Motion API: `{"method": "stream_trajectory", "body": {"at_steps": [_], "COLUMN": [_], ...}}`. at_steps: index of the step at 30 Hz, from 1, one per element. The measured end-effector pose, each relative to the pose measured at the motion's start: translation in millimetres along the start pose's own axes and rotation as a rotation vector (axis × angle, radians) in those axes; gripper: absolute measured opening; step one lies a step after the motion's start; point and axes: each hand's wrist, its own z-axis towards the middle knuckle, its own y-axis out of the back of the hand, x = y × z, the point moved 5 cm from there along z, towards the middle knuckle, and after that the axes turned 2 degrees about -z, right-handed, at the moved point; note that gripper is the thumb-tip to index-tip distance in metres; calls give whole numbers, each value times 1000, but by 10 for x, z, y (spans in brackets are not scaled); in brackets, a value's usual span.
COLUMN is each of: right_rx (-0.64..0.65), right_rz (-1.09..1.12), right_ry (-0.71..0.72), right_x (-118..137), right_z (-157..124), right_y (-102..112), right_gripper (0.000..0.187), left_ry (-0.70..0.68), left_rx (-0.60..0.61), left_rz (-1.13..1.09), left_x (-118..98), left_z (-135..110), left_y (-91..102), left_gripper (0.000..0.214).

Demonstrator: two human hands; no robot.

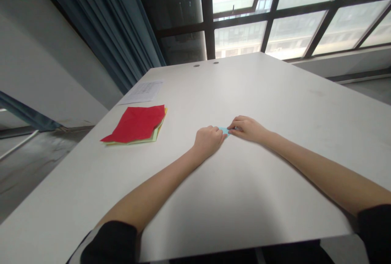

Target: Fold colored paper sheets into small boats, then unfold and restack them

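A small piece of light blue paper (pixel 224 130) lies between my two hands, low over the white table (pixel 220 199). My left hand (pixel 209 139) is closed on its left side, and the curled fingers cover much of it. On the right side, my right hand (pixel 246 128) pinches the paper's edge between thumb and fingers. Only a narrow blue strip shows between the hands, so the paper's full shape is hidden.
To the left lies a stack of coloured sheets, a red sheet (pixel 139 123) on top with green and yellow edges below. Behind it rests a printed white page (pixel 143 92). Two round grey discs (pixel 196 65) sit near the far edge, before curtain (pixel 113 15) and windows.
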Motion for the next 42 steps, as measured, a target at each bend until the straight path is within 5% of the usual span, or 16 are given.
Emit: {"method": "stream_trajectory", "body": {"at_steps": [16, 26, 30, 33, 38, 42], "right_rx": [-7, -58, -145, -254, -340, -347], "right_rz": [-54, 6, 132, 194, 271, 310], "right_ry": [-11, -15, -96, -209, -327, -244], "right_x": [-45, -46, -64, -88, -5, 179], "right_z": [-30, -43, -48, -52, -33, 3], "right_y": [-2, 7, 51, 104, 143, 123], "right_gripper": [25, 22, 13, 9, 8, 6], "left_ry": [181, 158, 147, 155, 164, 210], "left_rx": [-15, -84, -271, -378, -377, -299], "left_rz": [9, -67, -171, -254, -451, -776], "left_x": [144, 164, 170, 176, 153, 159], "left_z": [7, 31, -4, -30, -4, 65], "left_y": [-38, -24, 65, 133, 139, 60], "left_gripper": [44, 40, 39, 20, 11, 15]}}
